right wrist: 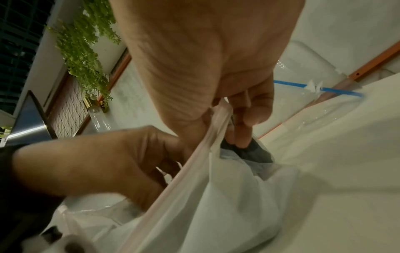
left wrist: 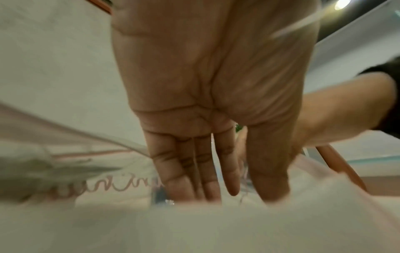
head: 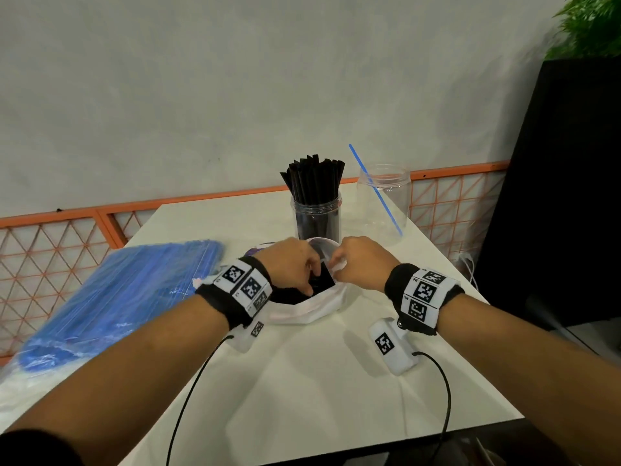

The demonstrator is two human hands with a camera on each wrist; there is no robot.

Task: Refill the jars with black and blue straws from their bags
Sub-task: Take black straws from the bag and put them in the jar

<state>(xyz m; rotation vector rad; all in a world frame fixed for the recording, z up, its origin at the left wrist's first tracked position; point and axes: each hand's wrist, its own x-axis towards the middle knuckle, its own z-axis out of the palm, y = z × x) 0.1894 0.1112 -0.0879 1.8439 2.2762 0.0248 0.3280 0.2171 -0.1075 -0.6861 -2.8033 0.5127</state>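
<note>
A translucent white bag (head: 302,311) lies mid-table with black straws (head: 322,281) showing at its mouth. My left hand (head: 295,267) reaches to the mouth, and in the left wrist view its fingers (left wrist: 203,171) run down behind the bag's film (left wrist: 194,226). My right hand (head: 356,264) pinches the bag's rim (right wrist: 216,119) just above the dark straw ends (right wrist: 255,154). Behind the hands stands a jar (head: 317,220) packed with black straws. To its right, a clear jar (head: 386,203) holds one blue straw (head: 376,190). A bag of blue straws (head: 124,297) lies at the left.
A round clear lid (head: 324,245) sits just behind my hands. An orange lattice railing (head: 67,250) runs along the table's far and left sides. A black panel (head: 554,196) stands at the right. A white marker block with a cable (head: 395,348) lies near the right wrist.
</note>
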